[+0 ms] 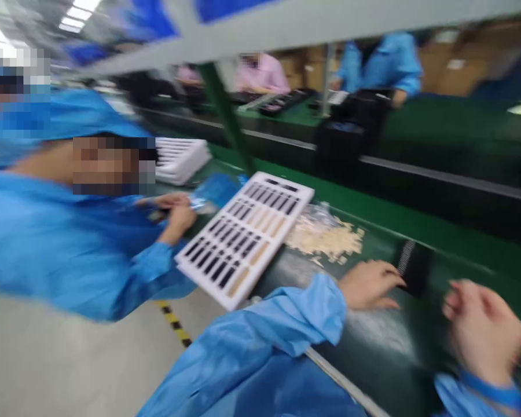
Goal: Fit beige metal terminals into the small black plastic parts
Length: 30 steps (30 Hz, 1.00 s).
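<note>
While my left hand (369, 285) rests open, fingertips on the black part (413, 267), my right hand (481, 330) hovers half-curled, apparently empty; lifting it would call for a pinch.

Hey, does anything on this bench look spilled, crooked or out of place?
The white tray sits askew, one corner seeming to hang over the bench edge. Beside it, small tan pieces lie scattered loose on the green belt, in no container. The left hand rests by a black part.
</note>
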Motion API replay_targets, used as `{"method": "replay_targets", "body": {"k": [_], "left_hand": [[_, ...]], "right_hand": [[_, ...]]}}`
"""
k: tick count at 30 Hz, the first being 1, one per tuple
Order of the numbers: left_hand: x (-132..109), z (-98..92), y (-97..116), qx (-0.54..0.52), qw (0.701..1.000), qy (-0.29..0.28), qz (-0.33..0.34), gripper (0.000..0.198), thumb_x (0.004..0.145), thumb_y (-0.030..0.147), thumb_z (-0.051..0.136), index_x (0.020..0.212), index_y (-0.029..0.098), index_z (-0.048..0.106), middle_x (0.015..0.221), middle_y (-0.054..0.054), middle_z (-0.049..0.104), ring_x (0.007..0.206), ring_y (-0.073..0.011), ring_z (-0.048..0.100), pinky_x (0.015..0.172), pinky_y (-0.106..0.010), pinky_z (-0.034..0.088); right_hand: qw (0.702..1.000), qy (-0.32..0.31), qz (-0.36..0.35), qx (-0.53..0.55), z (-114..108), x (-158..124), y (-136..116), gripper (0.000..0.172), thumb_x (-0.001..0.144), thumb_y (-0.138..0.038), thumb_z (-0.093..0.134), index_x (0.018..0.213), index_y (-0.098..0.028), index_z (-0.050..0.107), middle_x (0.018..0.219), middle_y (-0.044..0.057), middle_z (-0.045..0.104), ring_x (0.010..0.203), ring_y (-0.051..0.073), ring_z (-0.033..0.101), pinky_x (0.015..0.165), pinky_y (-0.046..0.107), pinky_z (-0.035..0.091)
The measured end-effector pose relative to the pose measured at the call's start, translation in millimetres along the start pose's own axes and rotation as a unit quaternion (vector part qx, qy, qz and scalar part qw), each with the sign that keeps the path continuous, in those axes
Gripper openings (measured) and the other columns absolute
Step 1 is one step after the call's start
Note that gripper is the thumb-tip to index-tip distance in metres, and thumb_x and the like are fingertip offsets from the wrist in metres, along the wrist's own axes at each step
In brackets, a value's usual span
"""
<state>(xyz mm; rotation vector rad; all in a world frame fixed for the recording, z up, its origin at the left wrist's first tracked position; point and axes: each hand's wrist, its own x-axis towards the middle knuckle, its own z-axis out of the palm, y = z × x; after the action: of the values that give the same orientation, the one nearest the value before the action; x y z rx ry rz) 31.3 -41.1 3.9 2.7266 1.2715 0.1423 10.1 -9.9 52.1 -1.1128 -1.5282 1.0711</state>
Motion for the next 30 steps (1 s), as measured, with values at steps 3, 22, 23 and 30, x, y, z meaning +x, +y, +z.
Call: {"method": "replay_targets", "body": {"k": [3,22,23,30], "left_hand": [[16.5,29.0,15.2,-0.134,0.986,0.099,-0.015,0.029,0.100,0.037,0.059,0.123,0.021,0.064,0.124,-0.009,0.064,0.114,-0.0197,0.062,0.097,-0.034,0.053],[10.6,37.9,7.0,-0.452,0.859,0.241,-0.004,0.014,0.101,0.024,0.056,0.114,0.019,0.059,0.105,-0.005,0.065,0.096,-0.0133,0.068,0.088,-0.029,0.061],[9.6,37.8,9.2,-0.499,0.836,0.227,-0.031,0.022,0.101,0.025,0.056,0.123,0.020,0.058,0.106,-0.005,0.063,0.092,-0.0116,0.068,0.084,-0.027,0.062],[10.1,32.7,20.0,-0.672,0.722,0.116,-0.116,0.022,0.094,0.032,0.065,0.111,0.017,0.062,0.111,-0.006,0.056,0.081,-0.0093,0.070,0.079,-0.027,0.065]], "right_hand": [[0.987,0.144,0.061,-0.044,-135.8,-49.7,36.3,0.045,0.089,-0.064,0.069,0.093,-0.019,0.069,0.071,-0.001,0.069,0.060,0.010,0.062,0.061,0.023,0.054],[0.914,0.078,0.079,-0.390,-322.7,-195.0,62.2,0.025,0.098,-0.044,0.065,0.096,-0.021,0.074,0.086,0.005,0.068,0.068,0.018,0.060,0.065,0.032,0.048],[0.913,0.055,0.075,-0.396,-322.5,-197.5,64.2,0.024,0.099,-0.044,0.065,0.097,-0.021,0.073,0.088,0.006,0.068,0.068,0.018,0.059,0.065,0.033,0.048],[0.915,0.020,0.103,-0.389,-312.0,-202.3,71.2,0.028,0.100,-0.046,0.060,0.089,-0.021,0.066,0.087,0.007,0.064,0.071,0.021,0.059,0.067,0.035,0.049]]}}
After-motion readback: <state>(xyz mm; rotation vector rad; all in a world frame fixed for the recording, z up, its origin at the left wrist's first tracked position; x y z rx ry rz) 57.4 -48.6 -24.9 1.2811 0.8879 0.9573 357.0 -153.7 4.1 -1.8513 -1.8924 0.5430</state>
